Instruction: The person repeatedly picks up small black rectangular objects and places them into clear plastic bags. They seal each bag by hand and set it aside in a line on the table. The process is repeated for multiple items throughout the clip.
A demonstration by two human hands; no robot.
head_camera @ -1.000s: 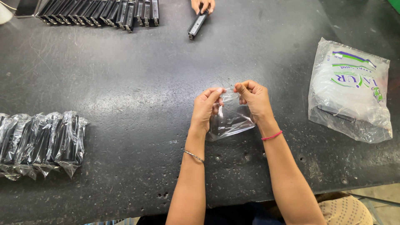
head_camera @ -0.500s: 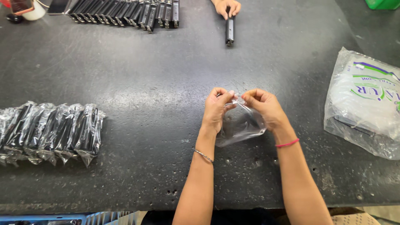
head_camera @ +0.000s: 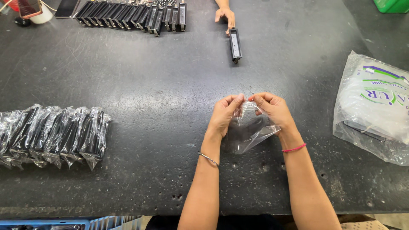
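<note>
My left hand [head_camera: 225, 114] and my right hand [head_camera: 274, 110] both pinch the top edge of a small clear plastic bag [head_camera: 248, 134], which hangs between them just above the dark table [head_camera: 162, 85]. The bag looks empty. At the far side lies a long black plastic part [head_camera: 234, 44], and another person's hand [head_camera: 225, 15] touches its far end.
A row of several bagged black parts [head_camera: 53, 134] lies at the left. Several unbagged black parts [head_camera: 136, 15] stand in a row at the far edge. A large plastic bag with printing [head_camera: 375, 106] sits at the right. A blue crate [head_camera: 64, 223] shows below the table.
My hands keep hold of the clear bag and work its top edge. The other person's hand has pushed the black part closer along the table.
</note>
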